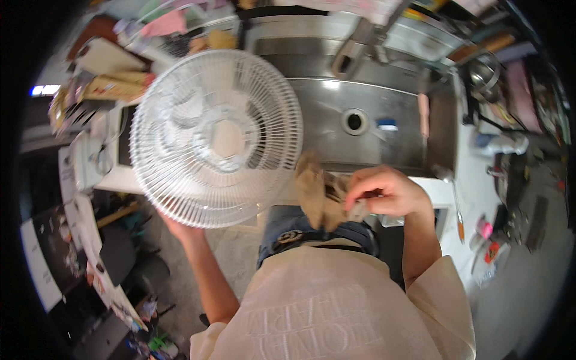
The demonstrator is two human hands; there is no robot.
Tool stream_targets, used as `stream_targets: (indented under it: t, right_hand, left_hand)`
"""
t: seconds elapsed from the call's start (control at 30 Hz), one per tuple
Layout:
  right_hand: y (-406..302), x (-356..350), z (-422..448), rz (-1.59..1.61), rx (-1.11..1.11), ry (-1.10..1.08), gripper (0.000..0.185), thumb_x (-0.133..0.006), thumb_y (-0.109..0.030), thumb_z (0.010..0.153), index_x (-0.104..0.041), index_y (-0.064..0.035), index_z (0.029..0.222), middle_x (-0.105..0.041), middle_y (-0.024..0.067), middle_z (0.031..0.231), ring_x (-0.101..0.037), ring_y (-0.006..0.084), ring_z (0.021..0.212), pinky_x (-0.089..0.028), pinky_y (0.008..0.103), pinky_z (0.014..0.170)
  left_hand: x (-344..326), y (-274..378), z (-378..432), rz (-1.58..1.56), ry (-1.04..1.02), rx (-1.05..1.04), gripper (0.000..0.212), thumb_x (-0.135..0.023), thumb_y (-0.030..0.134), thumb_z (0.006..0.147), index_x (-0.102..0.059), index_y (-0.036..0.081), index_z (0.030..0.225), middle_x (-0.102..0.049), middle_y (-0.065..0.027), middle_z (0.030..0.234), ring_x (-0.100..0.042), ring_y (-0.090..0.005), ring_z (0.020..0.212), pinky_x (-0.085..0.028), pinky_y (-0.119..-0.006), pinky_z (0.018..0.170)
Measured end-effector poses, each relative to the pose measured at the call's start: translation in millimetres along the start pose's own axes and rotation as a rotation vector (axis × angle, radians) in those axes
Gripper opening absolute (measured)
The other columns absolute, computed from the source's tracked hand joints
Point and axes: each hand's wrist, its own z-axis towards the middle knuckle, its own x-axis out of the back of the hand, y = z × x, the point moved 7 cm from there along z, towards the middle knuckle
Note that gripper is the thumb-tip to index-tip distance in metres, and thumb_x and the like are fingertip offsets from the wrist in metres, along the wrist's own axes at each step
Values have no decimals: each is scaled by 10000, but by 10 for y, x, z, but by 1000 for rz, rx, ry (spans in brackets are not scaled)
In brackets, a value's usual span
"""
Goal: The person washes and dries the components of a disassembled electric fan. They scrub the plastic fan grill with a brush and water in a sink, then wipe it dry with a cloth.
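Observation:
A round white fan grille (216, 137) is held up at the left by my left hand (184, 227), which grips its lower rim; most of the fingers are hidden behind it. My right hand (389, 191) pinches a crumpled brown cloth (321, 198), which hangs in front of my waist, just right of the grille. Beyond both hands lies a stainless steel sink (324, 148) with a round drain (354, 121). A small blue and white object (387, 124) rests in the basin near the drain.
A faucet (355, 49) reaches over the sink from the back. On the right counter lies a spoon or ladle with an orange-brown handle (460, 229). A metal bowl (483, 74) stands at the back right. Packages (114, 87) crowd the left counter.

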Motion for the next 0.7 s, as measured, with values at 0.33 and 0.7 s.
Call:
stream_targets:
  t: [0.33, 0.7]
  right_hand:
    - [1780, 417, -1223, -817, -586, 723, 295, -597, -132, 740, -597, -67, 1027, -624, 154, 806, -601, 299, 751, -473, 375, 695]
    - [2742, 2002, -969, -986, -837, 737, 413, -546, -87, 773, -481, -141, 1178, -479, 147, 1238, -516, 330, 1037, -438, 424, 852]
  left_hand:
    - [-164, -841, 142, -41, -64, 386, 477, -332, 376, 926, -449, 37, 1240, -504, -114, 1231, -517, -272, 1081, -431, -412, 916]
    - [-271, -1001, -111, -31, -4, 496, 494, -337, 378, 913, -443, 32, 1249, -498, -115, 1243, -501, -279, 1100, -418, -416, 933]
